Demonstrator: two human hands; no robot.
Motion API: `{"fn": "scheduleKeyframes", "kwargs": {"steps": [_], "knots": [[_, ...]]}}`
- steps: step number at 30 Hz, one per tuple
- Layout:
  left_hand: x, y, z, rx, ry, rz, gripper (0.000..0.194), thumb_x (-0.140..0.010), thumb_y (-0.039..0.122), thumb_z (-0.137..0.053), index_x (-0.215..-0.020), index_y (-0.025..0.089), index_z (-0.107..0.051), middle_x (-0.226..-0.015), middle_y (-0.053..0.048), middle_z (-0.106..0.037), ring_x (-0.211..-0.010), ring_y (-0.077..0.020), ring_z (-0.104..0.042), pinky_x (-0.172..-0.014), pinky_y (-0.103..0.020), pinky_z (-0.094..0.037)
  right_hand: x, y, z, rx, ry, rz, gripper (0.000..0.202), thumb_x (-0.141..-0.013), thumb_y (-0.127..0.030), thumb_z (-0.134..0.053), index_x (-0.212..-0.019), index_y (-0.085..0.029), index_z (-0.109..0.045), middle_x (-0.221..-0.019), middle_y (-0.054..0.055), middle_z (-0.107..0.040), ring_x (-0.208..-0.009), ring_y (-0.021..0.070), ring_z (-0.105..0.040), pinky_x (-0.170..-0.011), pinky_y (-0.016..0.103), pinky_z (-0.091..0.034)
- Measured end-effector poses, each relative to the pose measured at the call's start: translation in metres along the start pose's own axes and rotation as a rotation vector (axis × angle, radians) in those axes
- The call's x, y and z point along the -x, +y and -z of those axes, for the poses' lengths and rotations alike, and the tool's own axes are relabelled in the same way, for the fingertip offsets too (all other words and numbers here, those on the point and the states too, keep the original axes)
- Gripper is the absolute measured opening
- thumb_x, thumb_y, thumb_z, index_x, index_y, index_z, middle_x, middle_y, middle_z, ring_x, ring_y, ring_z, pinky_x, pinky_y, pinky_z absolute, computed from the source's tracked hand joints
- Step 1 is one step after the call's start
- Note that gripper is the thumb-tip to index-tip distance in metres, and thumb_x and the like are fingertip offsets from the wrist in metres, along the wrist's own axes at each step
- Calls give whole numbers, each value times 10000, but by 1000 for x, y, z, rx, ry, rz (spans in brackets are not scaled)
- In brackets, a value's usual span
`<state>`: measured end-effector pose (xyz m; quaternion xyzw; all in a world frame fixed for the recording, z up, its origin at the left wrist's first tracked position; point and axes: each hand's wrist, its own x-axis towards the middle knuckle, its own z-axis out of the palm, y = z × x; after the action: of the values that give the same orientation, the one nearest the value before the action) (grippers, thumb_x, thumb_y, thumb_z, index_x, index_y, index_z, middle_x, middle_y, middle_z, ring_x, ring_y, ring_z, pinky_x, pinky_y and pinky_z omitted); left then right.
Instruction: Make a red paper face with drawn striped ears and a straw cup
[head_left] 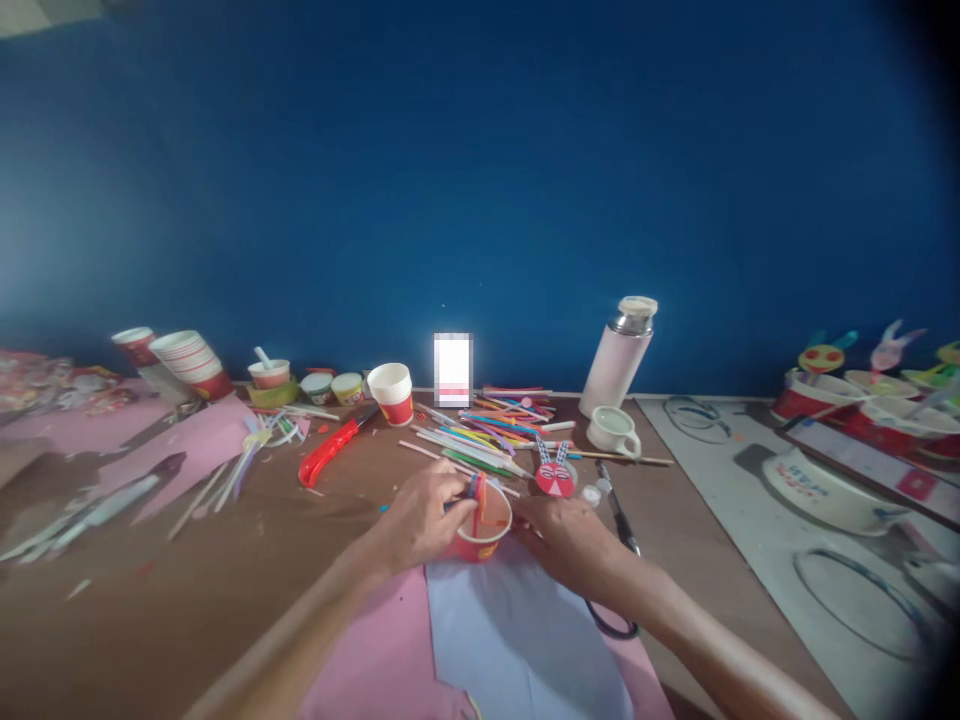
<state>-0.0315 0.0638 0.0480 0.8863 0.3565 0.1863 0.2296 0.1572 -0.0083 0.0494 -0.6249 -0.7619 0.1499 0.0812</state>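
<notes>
A red and white paper cup point(486, 546) is between my hands, with its open mouth facing up toward me. My left hand point(426, 515) pinches bent coloured straws point(480, 492), blue and orange, at the cup's left rim. Part of the straws hangs inside the cup. My right hand point(570, 535) is closed at the cup's right side, its fingertips mostly hidden. Just beyond it stands a red round paper face point(555, 479) with two checked ears. Under my hands lie a pale blue sheet point(517, 630) and pink paper point(367, 650).
Behind the cup, loose coloured straws point(480, 435) are piled. A red utility knife point(328, 452) and stacked paper cups point(390, 392) are left of them. At the right are a pink flask point(616, 360), a mug point(613, 430), a black pen point(622, 520) and finished-looking cups with animal faces point(821, 357).
</notes>
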Motion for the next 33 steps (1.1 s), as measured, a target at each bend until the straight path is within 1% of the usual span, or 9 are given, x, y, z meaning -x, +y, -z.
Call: {"fn": "scheduleKeyframes", "kwargs": {"steps": [8,12,17,20,24,27,29,31,33], "knots": [[4,6,0,1,17,10,195,-866,185,-492,-750,172,-649,-776,-22,-558,-741,-149,-563,-671,-243,-431,5,10,-1,32,-32,102,237,-843,-60,-449,-811,-190,-645,-757,49,-675,-717,179,-632,-603,237,-371],[5,9,0,-7,13,25,190,-863,184,-503,-757,161,-659,-783,-29,-548,-756,-159,-564,-687,-257,-439,11,16,-1,-8,-27,136,299,-830,-40,-423,-887,-223,-653,-805,41,-684,-760,182,-638,-610,234,-384],[3,9,1,-24,-18,45,186,-862,175,-504,-782,156,-672,-785,-34,-537,-780,-167,-560,-698,-263,-438,13,17,-3,-43,-17,139,354,-822,-44,-410,-970,-239,-666,-872,54,-703,-816,196,-645,-640,248,-400],[2,9,2,-28,-30,40,180,-857,172,-512,-795,167,-681,-775,-30,-541,-793,-166,-561,-712,-258,-435,11,18,-5,-15,-35,120,378,-819,-41,-401,-996,-244,-666,-851,59,-712,-801,209,-651,-625,259,-388],[0,10,3,-34,-39,38,177,-838,163,-525,-743,163,-675,-750,-28,-544,-776,-165,-561,-691,-250,-430,10,17,-7,35,-62,86,431,-813,-55,-412,-1111,-266,-640,-847,68,-717,-794,224,-651,-606,267,-365],[0,12,6,-31,-46,30,180,-828,153,-519,-733,168,-672,-737,-24,-554,-786,-168,-568,-692,-247,-437,10,16,-7,37,-50,85,415,-822,-75,-409,-1111,-262,-641,-897,74,-714,-836,219,-644,-636,266,-373],[1,13,10,-7,-67,2,175,-820,135,-510,-796,182,-676,-782,-23,-594,-822,-170,-579,-719,-248,-450,11,15,-8,40,-74,58,372,-838,-102,-405,-1083,-244,-645,-880,79,-716,-816,220,-650,-640,270,-381],[3,13,16,45,-73,-50,207,-827,128,-504,-940,200,-663,-915,-28,-645,-903,-174,-587,-793,-263,-459,12,15,-9,51,-94,25,342,-848,-131,-407,-1079,-235,-636,-889,88,-716,-811,234,-657,-640,280,-391],[7,9,23,95,-18,-111,243,-858,163,-505,-1067,208,-620,-1061,-40,-650,-989,-180,-578,-880,-293,-446,13,15,-9,57,-87,13,342,-844,-145,-422,-1110,-234,-619,-977,105,-705,-871,256,-655,-666,295,-407]]}}
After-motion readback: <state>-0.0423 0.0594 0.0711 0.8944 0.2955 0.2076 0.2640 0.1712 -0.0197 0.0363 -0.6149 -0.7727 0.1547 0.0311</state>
